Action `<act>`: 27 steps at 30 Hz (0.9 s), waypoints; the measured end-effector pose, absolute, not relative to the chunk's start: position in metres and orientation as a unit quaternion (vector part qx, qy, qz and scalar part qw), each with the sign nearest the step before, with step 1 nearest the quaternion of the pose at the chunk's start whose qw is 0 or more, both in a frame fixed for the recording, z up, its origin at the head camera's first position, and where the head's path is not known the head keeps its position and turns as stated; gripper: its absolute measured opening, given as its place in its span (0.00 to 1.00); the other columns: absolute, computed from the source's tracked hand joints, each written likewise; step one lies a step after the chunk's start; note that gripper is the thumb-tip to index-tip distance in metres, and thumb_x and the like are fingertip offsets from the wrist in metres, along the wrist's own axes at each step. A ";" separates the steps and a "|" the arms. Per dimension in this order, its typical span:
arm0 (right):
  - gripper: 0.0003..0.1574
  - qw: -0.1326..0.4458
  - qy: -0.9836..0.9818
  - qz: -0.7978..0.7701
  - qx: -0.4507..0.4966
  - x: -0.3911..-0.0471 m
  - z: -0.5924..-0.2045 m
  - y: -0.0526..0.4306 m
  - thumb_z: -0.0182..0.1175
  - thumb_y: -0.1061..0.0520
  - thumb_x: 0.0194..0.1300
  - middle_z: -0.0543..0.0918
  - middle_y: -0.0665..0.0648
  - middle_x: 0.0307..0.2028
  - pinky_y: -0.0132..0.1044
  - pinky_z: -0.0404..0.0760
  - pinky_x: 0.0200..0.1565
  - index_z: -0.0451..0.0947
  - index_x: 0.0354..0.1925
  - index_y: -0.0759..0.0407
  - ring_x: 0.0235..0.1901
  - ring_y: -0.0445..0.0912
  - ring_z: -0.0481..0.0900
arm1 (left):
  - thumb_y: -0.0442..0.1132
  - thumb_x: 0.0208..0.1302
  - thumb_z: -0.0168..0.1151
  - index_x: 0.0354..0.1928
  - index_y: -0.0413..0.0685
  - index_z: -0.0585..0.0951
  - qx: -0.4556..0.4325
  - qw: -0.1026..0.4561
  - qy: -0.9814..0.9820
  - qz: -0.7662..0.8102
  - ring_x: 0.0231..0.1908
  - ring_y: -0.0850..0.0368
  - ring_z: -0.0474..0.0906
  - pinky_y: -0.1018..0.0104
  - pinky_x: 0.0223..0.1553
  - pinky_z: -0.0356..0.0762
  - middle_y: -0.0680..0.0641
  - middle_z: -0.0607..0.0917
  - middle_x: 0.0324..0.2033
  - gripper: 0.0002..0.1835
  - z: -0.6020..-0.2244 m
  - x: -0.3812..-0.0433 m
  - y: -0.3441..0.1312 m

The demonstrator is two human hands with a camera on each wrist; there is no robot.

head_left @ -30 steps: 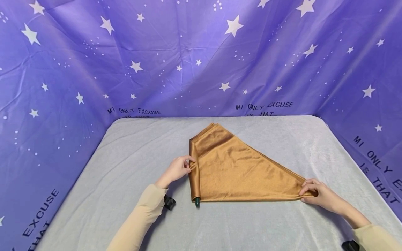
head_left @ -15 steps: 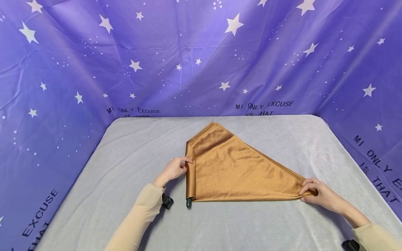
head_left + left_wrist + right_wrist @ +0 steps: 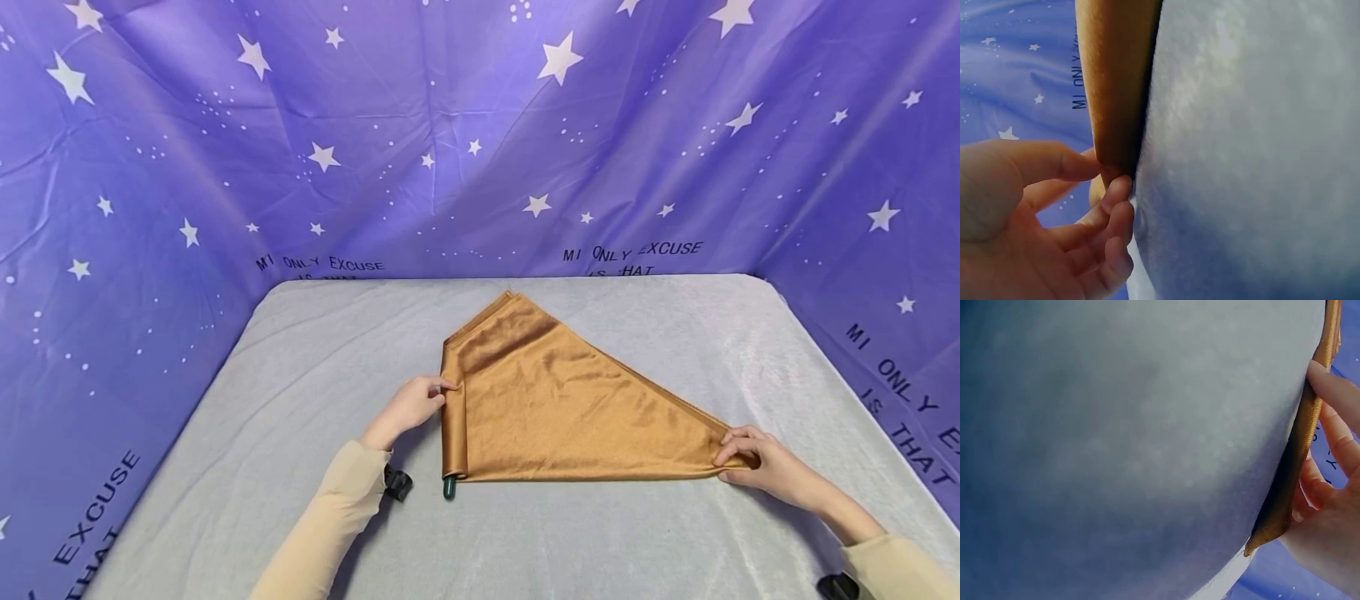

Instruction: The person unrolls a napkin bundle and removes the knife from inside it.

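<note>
A shiny golden-brown satin cloth lies folded on the table, its left edge turned over into a narrow roll. From the near end of that roll pokes the rounded tip of a dark green object; the cloth hides the rest. My left hand pinches the roll partway along, and in the left wrist view the thumb and fingertips meet at its side. At the tapered right corner, my right hand grips the cloth between thumb and fingers. The right wrist view shows the cloth's edge running under that hand.
A pale grey velvety cover spreads over the table. Purple curtains with white stars and lettering stand behind and at both sides. A black strap piece sits at the left wrist, another black piece at the right wrist.
My left hand has shifted slightly left, bringing the rolled edge and green tip with it. The roll looks flatter and wider at its near end. My right hand stays put.
</note>
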State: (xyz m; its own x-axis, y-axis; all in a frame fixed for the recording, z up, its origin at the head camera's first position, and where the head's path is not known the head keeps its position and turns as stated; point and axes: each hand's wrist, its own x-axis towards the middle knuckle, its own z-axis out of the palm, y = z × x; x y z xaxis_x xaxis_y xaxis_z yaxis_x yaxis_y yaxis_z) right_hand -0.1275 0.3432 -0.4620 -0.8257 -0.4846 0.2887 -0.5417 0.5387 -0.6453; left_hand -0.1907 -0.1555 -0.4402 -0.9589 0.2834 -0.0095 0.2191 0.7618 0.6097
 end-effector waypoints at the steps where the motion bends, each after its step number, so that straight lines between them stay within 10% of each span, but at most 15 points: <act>1: 0.18 0.038 -0.876 0.380 0.293 -0.127 -0.462 0.343 0.66 0.73 0.37 0.71 0.47 0.34 0.16 0.53 0.42 0.77 0.25 0.53 0.42 0.27 0.61 | 0.31 0.56 0.54 0.43 0.45 0.81 0.133 0.045 0.939 0.314 0.37 0.50 0.76 0.59 0.39 0.71 0.41 0.80 0.40 0.13 -0.439 -0.190 -0.154; 27: 0.19 0.039 -0.877 0.379 0.292 -0.128 -0.464 0.344 0.66 0.73 0.37 0.71 0.49 0.34 0.15 0.51 0.43 0.77 0.25 0.52 0.43 0.26 0.60 | 0.41 0.53 0.63 0.43 0.42 0.79 0.240 0.068 0.937 0.242 0.26 0.59 0.63 0.67 0.27 0.63 0.50 0.74 0.23 0.16 -0.438 -0.184 -0.138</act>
State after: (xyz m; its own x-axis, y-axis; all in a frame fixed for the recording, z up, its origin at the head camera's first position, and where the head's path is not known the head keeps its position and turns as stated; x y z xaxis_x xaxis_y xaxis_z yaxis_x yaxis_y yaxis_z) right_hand -0.1279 0.3441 -0.4635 -0.8263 -0.4824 0.2908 -0.5422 0.5415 -0.6425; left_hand -0.1842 -0.1385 -0.4380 -0.8751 0.4839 -0.0112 0.4179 0.7670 0.4869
